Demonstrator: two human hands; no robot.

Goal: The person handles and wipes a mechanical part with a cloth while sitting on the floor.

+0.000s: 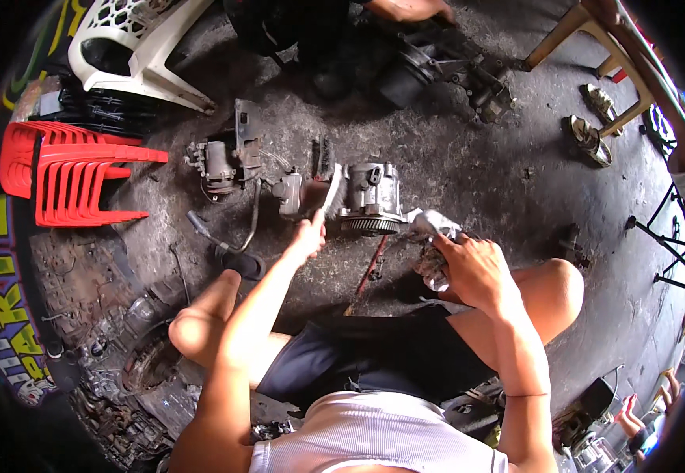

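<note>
My left hand (308,236) is closed on the pale handle of a brush (331,189), held upright just left of a silver cylindrical pump (372,185) with a toothed gear on its lower end. My right hand (472,268) grips a crumpled, stained white rag (431,264) to the lower right of the pump. A dark brush-like item (323,154) and a small metal part (287,193) lie left of the pump. A red-handled bar (372,264) lies below it, between my bent legs.
Red stacked chairs (82,173), a white chair (114,63), a bracketed part (220,169), a bent pipe (236,244) and metal scrap (74,284) are leftward. A person's hand (413,9) is above a dark housing (405,71). Sandals (587,138) and a stool (626,118) stand right.
</note>
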